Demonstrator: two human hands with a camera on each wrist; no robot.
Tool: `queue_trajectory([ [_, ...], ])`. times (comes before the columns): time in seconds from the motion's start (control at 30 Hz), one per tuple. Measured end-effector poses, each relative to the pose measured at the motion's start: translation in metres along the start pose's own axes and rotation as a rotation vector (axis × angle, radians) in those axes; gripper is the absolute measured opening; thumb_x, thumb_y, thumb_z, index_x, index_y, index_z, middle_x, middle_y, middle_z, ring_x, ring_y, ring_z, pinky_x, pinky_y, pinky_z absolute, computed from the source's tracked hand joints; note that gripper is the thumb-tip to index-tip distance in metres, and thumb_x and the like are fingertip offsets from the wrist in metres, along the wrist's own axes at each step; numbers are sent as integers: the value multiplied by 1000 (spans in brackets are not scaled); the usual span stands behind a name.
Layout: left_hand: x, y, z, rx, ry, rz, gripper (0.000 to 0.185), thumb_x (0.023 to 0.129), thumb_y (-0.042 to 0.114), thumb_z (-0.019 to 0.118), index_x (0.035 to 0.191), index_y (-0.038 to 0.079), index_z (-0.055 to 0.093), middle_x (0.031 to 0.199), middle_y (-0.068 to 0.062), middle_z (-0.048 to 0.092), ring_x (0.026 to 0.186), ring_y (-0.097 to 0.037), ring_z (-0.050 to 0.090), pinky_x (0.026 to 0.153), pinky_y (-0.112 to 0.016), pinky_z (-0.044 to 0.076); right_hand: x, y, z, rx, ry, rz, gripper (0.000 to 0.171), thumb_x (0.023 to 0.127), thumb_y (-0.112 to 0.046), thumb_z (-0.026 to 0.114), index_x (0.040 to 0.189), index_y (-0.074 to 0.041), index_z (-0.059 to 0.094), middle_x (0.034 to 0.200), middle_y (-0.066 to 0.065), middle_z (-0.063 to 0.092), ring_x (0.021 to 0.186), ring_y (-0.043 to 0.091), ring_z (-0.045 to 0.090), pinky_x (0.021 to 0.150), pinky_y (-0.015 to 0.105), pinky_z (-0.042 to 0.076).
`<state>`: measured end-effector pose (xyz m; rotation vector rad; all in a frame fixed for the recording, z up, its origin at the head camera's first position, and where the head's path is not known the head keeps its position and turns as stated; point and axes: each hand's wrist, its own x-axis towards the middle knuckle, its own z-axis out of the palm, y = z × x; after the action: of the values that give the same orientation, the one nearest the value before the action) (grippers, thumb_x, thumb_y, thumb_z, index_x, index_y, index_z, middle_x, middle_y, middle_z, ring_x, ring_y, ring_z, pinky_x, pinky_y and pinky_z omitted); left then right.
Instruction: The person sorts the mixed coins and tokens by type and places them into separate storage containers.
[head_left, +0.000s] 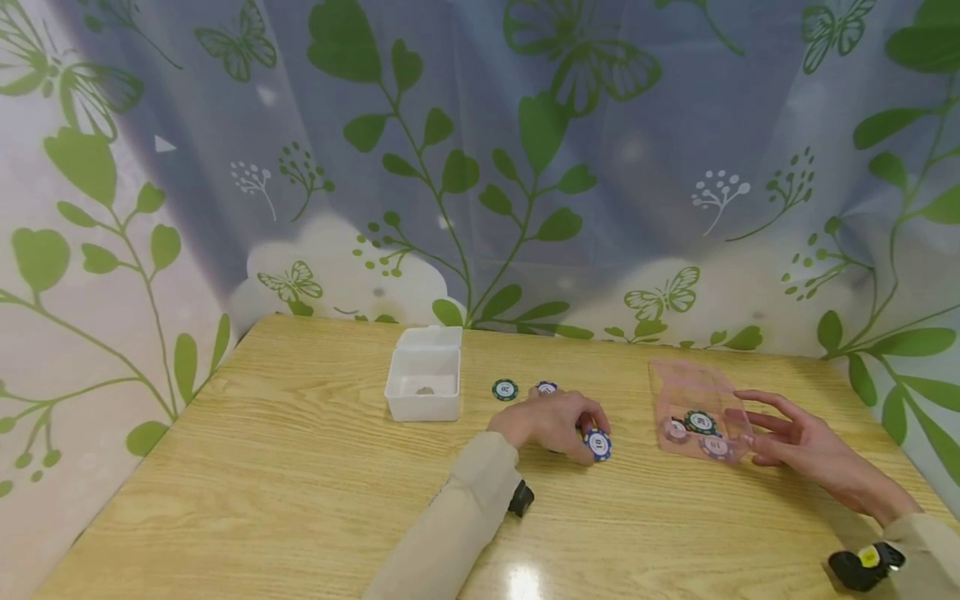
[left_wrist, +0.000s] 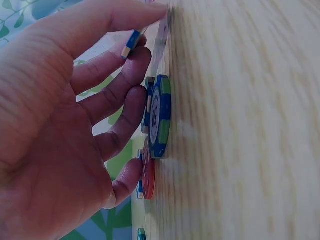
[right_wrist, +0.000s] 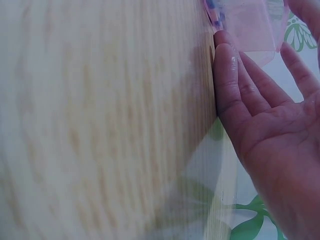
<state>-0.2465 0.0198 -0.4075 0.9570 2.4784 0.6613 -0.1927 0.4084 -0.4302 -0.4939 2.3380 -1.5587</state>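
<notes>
My left hand (head_left: 551,419) pinches a blue-and-white poker chip (head_left: 598,445) between thumb and fingers, just above the table. In the left wrist view that chip (left_wrist: 131,44) shows edge-on at the fingertips. Under the same hand lie a chip with blue and green edges (left_wrist: 161,117) and a red chip (left_wrist: 149,172), mostly hidden from the head view. At the right, my right hand (head_left: 806,446) has its fingers extended at the side of a clear pink box (head_left: 667,383). Inside the box are several chips, one of them dark green (head_left: 701,422).
A white box (head_left: 423,407) with its lid raised stands left of centre, a small brownish thing inside. Between it and my left hand lies a green chip (head_left: 505,389); another blue chip (head_left: 547,388) shows behind the hand. A patterned curtain (head_left: 480,167) hangs behind the wooden table (head_left: 300,483).
</notes>
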Motion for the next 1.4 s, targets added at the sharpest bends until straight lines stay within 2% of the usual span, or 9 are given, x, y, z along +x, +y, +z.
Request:
queue_trajectory([
  [0.3, 0, -2, 1, -55, 36, 11, 34, 84, 32, 82, 113, 33, 66, 94, 18, 62, 86, -1, 57, 108, -54, 29, -1, 0, 0, -4, 7, 6, 56, 108, -3, 46, 158, -24, 32, 135, -33, 58, 112, -5, 66, 80, 27, 59],
  [0.47, -1, -2, 0, -90, 82, 23, 32, 86, 31, 81, 113, 34, 64, 96, 17, 62, 87, -1, 57, 104, -51, 30, -1, 0, 1, 5, -2, -2, 56, 108, -3, 46, 158, -23, 32, 136, -32, 58, 112, -4, 66, 80, 27, 59],
  [0.57, -1, -3, 0, -99, 120, 47, 32, 87, 31, 81, 114, 33, 65, 98, 17, 62, 87, -1, 56, 100, -46, 32, -1, 0, 0, 9, -3, -6, 56, 108, -2, 45, 158, -23, 31, 137, -32, 58, 112, -3, 66, 80, 28, 59],
  [0.63, 0, -3, -1, -128, 135, 67, 33, 87, 30, 82, 115, 31, 65, 98, 14, 62, 86, -2, 56, 97, -39, 38, -1, 0, 0, 10, -4, -4, 56, 108, -2, 45, 158, -22, 31, 137, -32, 57, 112, -2, 67, 81, 28, 59],
  [0.73, 2, -3, -1, -188, 148, 96, 35, 87, 26, 82, 118, 27, 64, 99, 9, 60, 82, -5, 56, 83, -25, 46, -1, 0, 0, 7, 0, 1, 57, 108, -3, 46, 159, -23, 30, 137, -33, 56, 111, -2, 67, 80, 28, 59],
  [0.83, 3, -4, -1, -235, 155, 118, 37, 88, 23, 81, 120, 24, 64, 99, 6, 59, 80, -7, 55, 72, -20, 49, -1, 0, 0, 5, 1, 5, 57, 108, -3, 46, 159, -23, 30, 137, -34, 55, 111, -3, 67, 81, 28, 59],
  [1.4, 7, 2, 2, -268, 195, 153, 37, 87, 23, 80, 120, 23, 63, 97, 5, 60, 78, -5, 56, 71, -17, 48, -1, 0, 1, -2, 12, -8, 57, 107, -2, 47, 158, -20, 30, 136, -34, 56, 112, -6, 65, 80, 29, 60],
])
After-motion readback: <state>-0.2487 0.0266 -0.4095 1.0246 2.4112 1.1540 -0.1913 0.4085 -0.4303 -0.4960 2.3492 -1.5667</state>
